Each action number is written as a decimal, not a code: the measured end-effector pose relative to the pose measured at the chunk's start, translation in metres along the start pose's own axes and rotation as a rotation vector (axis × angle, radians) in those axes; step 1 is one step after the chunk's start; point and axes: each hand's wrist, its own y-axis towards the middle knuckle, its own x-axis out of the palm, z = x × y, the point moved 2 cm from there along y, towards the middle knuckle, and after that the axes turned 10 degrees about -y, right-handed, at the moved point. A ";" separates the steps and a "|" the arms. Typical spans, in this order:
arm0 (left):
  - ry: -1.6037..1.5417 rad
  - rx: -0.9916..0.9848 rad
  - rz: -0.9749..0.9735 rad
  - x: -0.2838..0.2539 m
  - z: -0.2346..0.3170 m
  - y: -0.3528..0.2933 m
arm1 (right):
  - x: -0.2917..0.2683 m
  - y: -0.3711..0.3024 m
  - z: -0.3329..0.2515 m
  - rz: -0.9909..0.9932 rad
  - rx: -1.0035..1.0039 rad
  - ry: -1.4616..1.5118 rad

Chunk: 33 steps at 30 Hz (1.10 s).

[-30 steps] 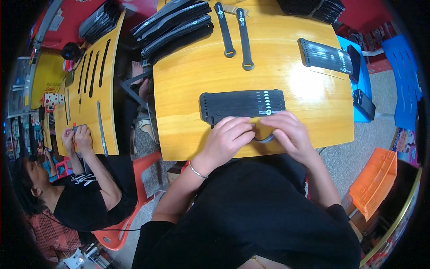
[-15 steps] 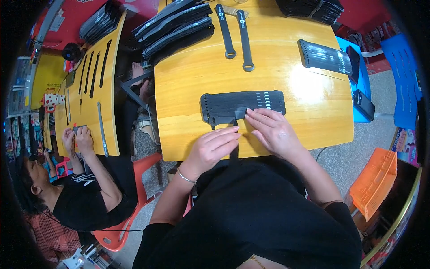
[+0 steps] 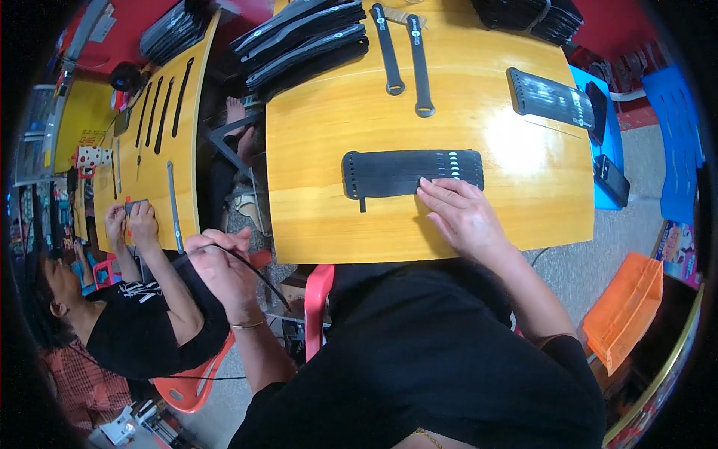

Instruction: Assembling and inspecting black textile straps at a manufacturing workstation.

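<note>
A bundle of black straps (image 3: 389, 173) lies on the yellow table, laid side by side, with a row of round ends on its left and pale marks toward its right. A short dark tab sticks out at its lower left edge. My right hand (image 3: 462, 209) rests its outstretched fingers on the bundle's near edge. Away to the left, past the table's edge, my left hand (image 3: 224, 269) is closed on a thin black strip (image 3: 258, 273), which curves down from the fingers toward the right. Motion blurs this hand slightly.
Two loose straps (image 3: 420, 71) lie at the far side near stacked strap bundles (image 3: 307, 45). Another bundle (image 3: 550, 97) sits at the right, beside phones on a blue surface. An orange crate (image 3: 624, 310) stands lower right. At left, a co-worker handles something at another table (image 3: 187, 150).
My left hand has swung left and off the table with the black strip, away from the bundle. My right hand stays at the bundle's near edge. The whole view has shifted slightly.
</note>
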 end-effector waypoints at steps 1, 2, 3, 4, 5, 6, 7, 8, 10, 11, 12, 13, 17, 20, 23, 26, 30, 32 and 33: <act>0.001 0.003 0.004 0.001 0.005 0.002 | 0.000 0.001 0.000 -0.001 -0.007 0.002; -0.037 -0.069 -0.016 0.002 0.008 0.004 | -0.001 0.002 0.000 -0.002 -0.012 0.003; -0.075 -0.141 -0.037 0.003 0.011 0.006 | -0.001 0.004 0.001 -0.036 -0.015 -0.006; -0.044 -0.196 0.016 0.008 0.010 0.003 | -0.004 0.005 0.000 -0.070 -0.017 -0.017; -0.045 -0.193 0.018 0.010 0.009 0.000 | -0.006 0.010 -0.004 -0.070 -0.020 -0.018; 0.008 -0.243 -0.009 0.013 0.006 -0.003 | -0.008 0.020 -0.014 -0.049 -0.067 -0.035; 0.066 -0.291 -0.036 0.016 0.003 -0.005 | -0.008 0.029 -0.022 -0.025 -0.113 -0.049; 0.099 -0.292 -0.062 0.016 -0.004 -0.006 | -0.001 0.034 -0.028 -0.106 -0.136 -0.068; 0.122 -0.331 -0.093 0.020 -0.009 -0.009 | 0.012 0.045 -0.040 -0.117 -0.166 -0.097; 0.146 -0.369 -0.121 0.021 -0.012 -0.010 | 0.021 0.048 -0.043 -0.130 -0.197 -0.124; 0.144 -0.347 -0.176 0.024 -0.016 -0.011 | 0.036 0.048 -0.042 -0.163 -0.176 -0.162; 0.145 -0.347 -0.172 0.024 -0.016 -0.013 | 0.036 0.049 -0.042 -0.164 -0.179 -0.161; 0.210 -0.421 -0.264 0.030 -0.020 -0.018 | 0.035 0.051 -0.042 -0.189 -0.185 -0.135; 0.225 -0.492 -0.328 0.043 -0.025 -0.019 | 0.029 0.051 -0.040 -0.190 -0.165 -0.069; 0.479 -0.488 -0.488 0.065 -0.033 -0.026 | 0.001 0.047 -0.040 -0.094 -0.117 0.342; 0.608 -0.385 -0.657 0.095 -0.036 -0.032 | -0.027 0.023 -0.036 -0.046 0.067 0.799; 0.654 -0.214 -0.868 0.113 -0.044 -0.041 | -0.030 -0.001 -0.032 0.036 0.188 0.816; 0.643 -0.228 -0.940 0.114 -0.046 -0.041 | -0.032 -0.015 -0.025 0.015 0.207 0.772; 0.643 -0.230 -0.942 0.111 -0.047 -0.039 | -0.030 -0.023 -0.018 0.030 0.312 0.815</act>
